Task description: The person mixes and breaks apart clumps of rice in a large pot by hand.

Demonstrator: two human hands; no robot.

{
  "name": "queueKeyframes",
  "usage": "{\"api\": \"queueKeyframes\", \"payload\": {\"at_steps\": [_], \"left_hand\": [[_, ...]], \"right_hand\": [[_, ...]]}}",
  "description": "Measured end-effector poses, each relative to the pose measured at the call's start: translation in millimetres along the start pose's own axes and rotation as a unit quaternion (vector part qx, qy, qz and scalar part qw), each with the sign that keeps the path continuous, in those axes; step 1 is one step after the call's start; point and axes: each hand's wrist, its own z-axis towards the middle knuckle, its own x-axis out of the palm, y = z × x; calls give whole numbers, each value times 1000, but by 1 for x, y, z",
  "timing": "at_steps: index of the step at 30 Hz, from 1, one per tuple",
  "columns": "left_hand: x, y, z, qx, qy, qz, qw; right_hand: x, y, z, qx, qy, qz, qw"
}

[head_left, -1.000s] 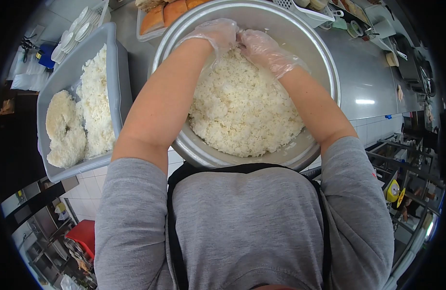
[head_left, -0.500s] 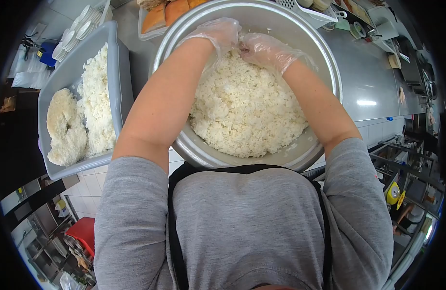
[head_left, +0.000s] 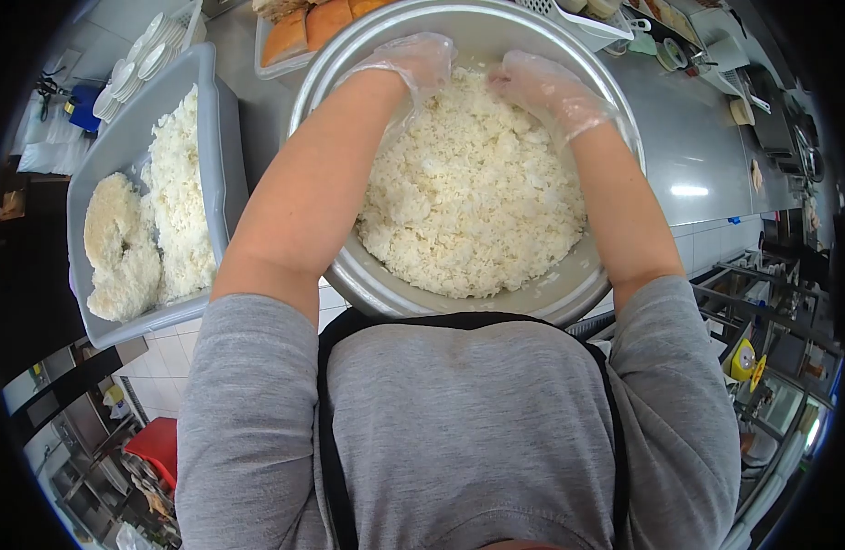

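Observation:
A large round metal pot (head_left: 635,137) holds a broad heap of cooked white rice (head_left: 468,202). Both hands wear loose, clear plastic gloves. My left hand (head_left: 424,62) reaches into the far left part of the pot, at the rice's far edge; its fingers point down and are hidden. To its right, my right hand (head_left: 540,84) is bent over the far right edge of the rice, apart from the left one. Its fingertips touch or sit just above the grains, and the glove blurs whether they hold any.
A grey plastic tub (head_left: 223,137) with more rice (head_left: 180,183) stands to the left. Behind it are stacked white dishes (head_left: 152,50). A clear container of orange-brown blocks (head_left: 299,35) sits behind the pot, a white basket (head_left: 592,27) at back right, on a steel counter (head_left: 688,147).
My right hand has moved right, away from my left hand, uncovering rice at the far side. The left hand has stayed nearly in place. The view has shifted slightly.

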Motion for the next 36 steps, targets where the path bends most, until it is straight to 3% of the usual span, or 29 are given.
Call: {"api": "queueKeyframes", "payload": {"at_steps": [4, 6, 10, 12, 13, 15, 19, 21, 22, 24, 27, 28, 30, 34, 36], "left_hand": [[2, 2, 4, 15, 18, 4, 1000], [3, 2, 2, 12, 6, 8, 1000], [2, 3, 4, 20, 6, 19, 1000], [2, 5, 5, 23, 10, 12, 1000], [3, 5, 6, 25, 13, 3, 1000], [2, 2, 0, 13, -1, -7, 1000], [4, 3, 1, 5, 2, -18, 1000], [5, 4, 0, 6, -6, -26, 1000], [3, 3, -1, 9, -15, -33, 999], [-1, 0, 1, 6, 2, -16, 1000], [-3, -1, 3, 7, 25, 11, 1000], [-3, -1, 4, 10, 32, 20, 999], [1, 1, 2, 26, 9, 16, 999], [5, 7, 7, 44, 3, 14, 999], [6, 9, 8, 52, -4, 12, 999]], "right_hand": [[11, 7, 7, 13, -17, -46, 999], [14, 8, 18, -14, 28, -72, 997], [15, 5, 15, -58, 5, -56, 997], [14, 7, 21, -59, 114, -108, 986], [14, 8, 21, -58, 115, -107, 986], [10, 13, 20, -4, 232, -33, 972], [-2, 21, 12, -17, 286, -28, 958], [-3, 12, 11, -1, 302, 135, 944], [0, 7, 12, 0, 304, 134, 943], [14, -3, 19, 15, 13, -4, 1000], [32, -4, 24, -45, -37, -25, 998], [28, -2, 22, -45, -38, -25, 998], [16, 3, 17, -29, 66, 36, 997], [12, 12, 13, -5, 77, 13, 997], [8, 12, 17, -11, 169, 58, 984]]}}
